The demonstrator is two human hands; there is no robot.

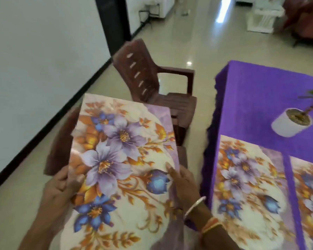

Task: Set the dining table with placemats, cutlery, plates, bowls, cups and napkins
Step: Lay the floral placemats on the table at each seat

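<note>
I hold a stack of floral placemats (119, 159) in front of me, left of the table. My left hand (61, 188) grips the stack's left edge, thumb on top. My right hand (182, 183) pinches the right edge, where a second mat's purple border shows beneath the top one. Two matching floral placemats lie on the purple tablecloth (260, 98): one placemat (246, 192) near the table's left edge, another placemat (309, 195) to its right, cut off by the frame.
A white pot with a plant (291, 123) stands on the table beyond the mats. A brown plastic armchair (157, 87) sits by the table's left side, another brown chair back (60, 145) partly hidden under the held mats. Tiled floor stretches beyond.
</note>
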